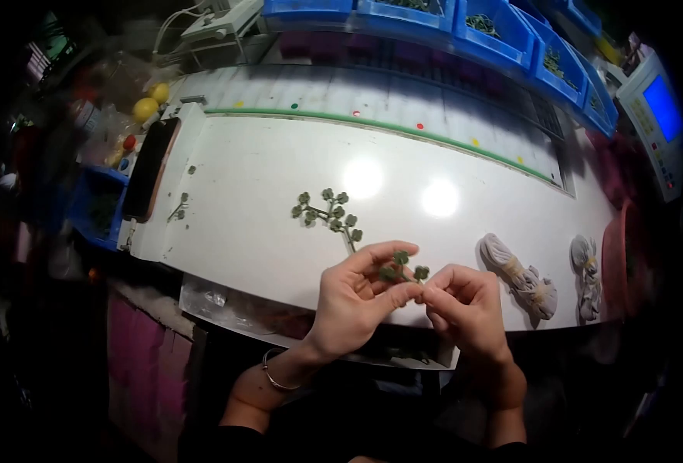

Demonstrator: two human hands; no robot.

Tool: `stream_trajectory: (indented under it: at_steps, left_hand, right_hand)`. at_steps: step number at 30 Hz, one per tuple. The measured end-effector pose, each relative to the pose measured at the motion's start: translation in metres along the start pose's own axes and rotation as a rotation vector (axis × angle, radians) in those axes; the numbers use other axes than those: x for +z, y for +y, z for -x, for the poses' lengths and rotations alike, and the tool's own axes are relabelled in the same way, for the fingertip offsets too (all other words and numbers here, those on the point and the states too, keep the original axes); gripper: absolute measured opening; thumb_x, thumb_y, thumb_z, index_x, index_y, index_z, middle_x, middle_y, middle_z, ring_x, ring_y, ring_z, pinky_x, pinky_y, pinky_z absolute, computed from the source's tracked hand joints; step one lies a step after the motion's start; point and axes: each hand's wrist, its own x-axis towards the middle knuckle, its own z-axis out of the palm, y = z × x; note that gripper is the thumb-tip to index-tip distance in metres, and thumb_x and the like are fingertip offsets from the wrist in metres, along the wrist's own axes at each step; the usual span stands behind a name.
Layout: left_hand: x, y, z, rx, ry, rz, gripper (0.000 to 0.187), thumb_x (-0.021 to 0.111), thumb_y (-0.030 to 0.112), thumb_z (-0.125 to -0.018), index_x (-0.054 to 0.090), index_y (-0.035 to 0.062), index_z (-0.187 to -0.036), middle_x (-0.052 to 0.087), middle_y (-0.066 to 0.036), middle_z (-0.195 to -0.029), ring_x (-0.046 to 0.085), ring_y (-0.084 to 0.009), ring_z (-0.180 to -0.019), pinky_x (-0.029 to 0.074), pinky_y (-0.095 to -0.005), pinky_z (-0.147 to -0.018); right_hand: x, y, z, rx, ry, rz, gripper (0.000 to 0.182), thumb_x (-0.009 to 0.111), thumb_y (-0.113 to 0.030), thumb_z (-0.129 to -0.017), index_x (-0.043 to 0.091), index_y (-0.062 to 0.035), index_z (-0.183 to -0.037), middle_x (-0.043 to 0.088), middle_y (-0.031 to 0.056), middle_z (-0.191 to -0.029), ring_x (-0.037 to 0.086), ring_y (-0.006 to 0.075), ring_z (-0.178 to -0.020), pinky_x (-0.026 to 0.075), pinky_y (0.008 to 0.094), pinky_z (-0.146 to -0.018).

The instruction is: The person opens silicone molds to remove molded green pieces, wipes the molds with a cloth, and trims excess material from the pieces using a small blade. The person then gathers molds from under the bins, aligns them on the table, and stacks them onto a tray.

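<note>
My left hand (355, 297) is closed around a small green branched sprig (400, 262) with clover-shaped ends. Its thumb and fingers pinch the stem, and the clover ends show above the thumb. Fingertips of my right hand (465, 302) are pinched together right at the left thumb tip, beside the sprig's lower end; what lies between them is hidden. Just beyond my left hand, a larger green branched sprig (330, 214) with several clover-shaped ends lies on the white table (256, 174), its stem running down toward my left fingers.
Two grey cloth bundles (520, 279) tied with bands lie to the right. Blue bins (492, 38) with green pieces line the back. A phone (152, 166) rests at the left edge, near small green scraps (181, 206). A device with a blue screen (660, 108) stands far right.
</note>
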Motion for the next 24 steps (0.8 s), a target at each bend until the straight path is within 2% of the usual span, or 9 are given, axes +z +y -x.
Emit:
stream_trajectory:
  at_steps: [3,6,10,13,15,18,21,22,24]
  left_hand:
    - [-0.006,0.001,0.001,0.027,-0.068,-0.042,0.039,0.063,-0.008,-0.078,0.051,-0.0057,-0.115,0.057,-0.004,-0.088,0.057,-0.0093,-0.083,0.049,-0.0210,-0.074]
    - [-0.013,0.003,0.000,0.239,-0.154,-0.199,0.040,0.063,-0.009,-0.077,0.053,-0.0034,-0.116,0.057,-0.006,-0.094,0.057,-0.0107,-0.086,0.049,-0.0238,-0.081]
    - [-0.024,0.008,-0.002,0.393,-0.260,-0.243,0.043,0.063,-0.012,-0.075,0.053,-0.0048,-0.116,0.058,-0.009,-0.096,0.057,-0.0122,-0.088,0.050,-0.0249,-0.079]
    - [-0.022,0.008,-0.002,0.376,-0.197,-0.121,0.039,0.063,-0.011,-0.074,0.052,-0.0094,-0.112,0.058,-0.009,-0.086,0.057,-0.0135,-0.079,0.048,-0.0243,-0.070]
    - [-0.024,0.003,-0.004,0.360,-0.174,-0.117,0.040,0.063,-0.010,-0.076,0.052,-0.0075,-0.114,0.058,-0.007,-0.089,0.057,-0.0122,-0.080,0.048,-0.0234,-0.072]
    - [-0.022,-0.003,-0.008,0.135,0.009,-0.060,0.037,0.062,-0.007,-0.079,0.053,-0.0056,-0.115,0.057,-0.003,-0.090,0.057,-0.0091,-0.082,0.046,-0.0206,-0.072]
    - [-0.023,-0.004,-0.015,0.077,0.098,-0.024,0.036,0.062,-0.006,-0.080,0.053,-0.0056,-0.114,0.057,-0.003,-0.089,0.057,-0.0087,-0.082,0.045,-0.0196,-0.069]
    - [-0.026,-0.004,-0.016,0.061,0.075,0.005,0.037,0.062,-0.006,-0.081,0.052,-0.0057,-0.117,0.058,-0.004,-0.092,0.056,-0.0088,-0.086,0.048,-0.0204,-0.081]
    - [-0.024,-0.004,-0.017,0.064,0.067,0.001,0.037,0.062,-0.005,-0.081,0.052,-0.0057,-0.117,0.058,-0.004,-0.092,0.056,-0.0088,-0.086,0.048,-0.0204,-0.080]
  right_hand:
    - [-0.008,0.003,-0.009,0.308,-0.302,-0.489,0.019,0.050,-0.011,-0.090,0.053,0.0052,-0.081,0.038,-0.0021,-0.050,0.028,0.0042,-0.036,0.022,0.0171,-0.033]
    - [-0.005,0.009,-0.013,0.350,-0.453,-0.717,0.023,0.043,-0.013,-0.093,0.049,0.0020,-0.077,0.030,-0.0039,-0.050,0.025,0.0052,-0.035,0.020,0.0183,-0.032]
    - [0.010,0.004,-0.013,0.458,-0.541,-0.883,0.028,0.037,-0.016,-0.094,0.040,-0.0051,-0.069,0.025,-0.0043,-0.050,0.024,0.0063,-0.035,0.019,0.0194,-0.032]
    - [0.016,0.004,-0.017,0.413,-0.604,-0.875,0.029,0.037,-0.017,-0.094,0.039,-0.0053,-0.068,0.026,-0.0036,-0.050,0.023,0.0062,-0.035,0.019,0.0193,-0.033]
    - [0.015,0.009,-0.018,0.391,-0.590,-0.859,0.029,0.037,-0.017,-0.095,0.039,-0.0049,-0.069,0.026,-0.0028,-0.050,0.025,0.0062,-0.037,0.022,0.0199,-0.034]
    - [0.024,0.011,-0.016,0.013,-0.131,-0.169,0.028,0.039,-0.020,-0.096,0.046,-0.0011,-0.077,0.035,-0.0012,-0.054,0.032,0.0072,-0.043,0.031,0.0198,-0.040]
    - [0.028,0.020,-0.015,-0.338,0.141,0.483,0.011,0.054,-0.009,-0.089,0.053,0.0008,-0.093,0.046,0.0041,-0.060,0.044,0.0111,-0.045,0.036,0.0263,-0.041]
    - [0.030,0.021,-0.017,-0.335,0.146,0.487,0.011,0.054,-0.009,-0.089,0.053,0.0008,-0.093,0.046,0.0041,-0.060,0.044,0.0111,-0.045,0.036,0.0263,-0.041]
    - [0.031,0.021,-0.020,-0.694,0.275,0.870,0.018,0.062,-0.003,-0.082,0.054,0.0001,-0.097,0.048,0.0073,-0.063,0.050,0.0154,-0.048,0.039,0.0285,-0.042]
